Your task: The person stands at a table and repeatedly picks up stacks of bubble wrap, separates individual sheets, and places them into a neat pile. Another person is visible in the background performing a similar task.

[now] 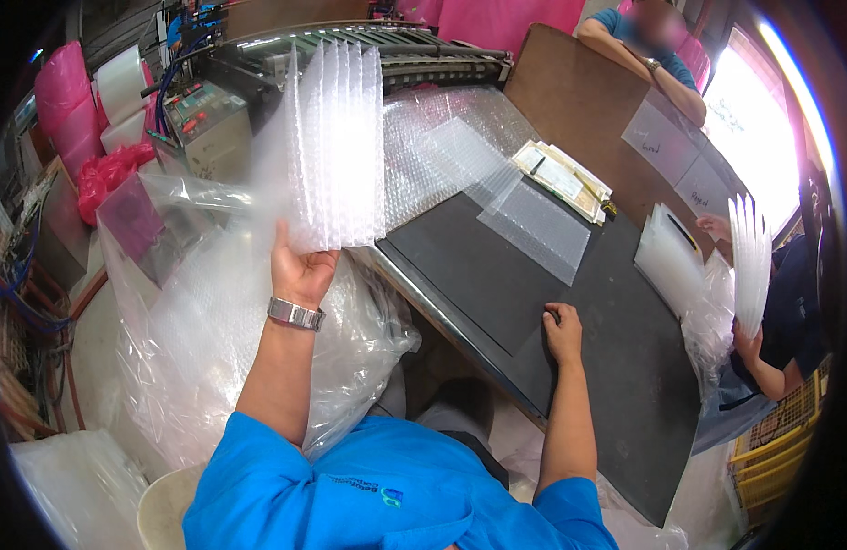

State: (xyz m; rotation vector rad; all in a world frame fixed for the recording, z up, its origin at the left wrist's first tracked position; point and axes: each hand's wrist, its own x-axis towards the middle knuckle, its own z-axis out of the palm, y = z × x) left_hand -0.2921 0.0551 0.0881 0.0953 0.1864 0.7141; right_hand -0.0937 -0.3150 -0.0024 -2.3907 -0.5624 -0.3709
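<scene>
My left hand (302, 273), with a metal watch on its wrist, grips the lower end of several bubble wrap bags (336, 147). They stand upright and fan apart at the top, above the table's left edge. My right hand (562, 332) rests curled on the black table mat (478, 266); what its fingers hold, if anything, is hidden. Between the hands and farther back, a single bubble wrap bag (538, 229) lies flat on the mat. Below my left hand, a big clear plastic sack (203, 321) bulges with bubble wrap.
Papers with a pen (561, 179) lie at the table's far side, beside a bubble wrap sheet (414, 137). Across on the right, a co-worker holds fanned bubble bags (749, 261) near another stack (669, 257). Another person leans on a brown board (570, 101). A machine (203, 124) stands at back left.
</scene>
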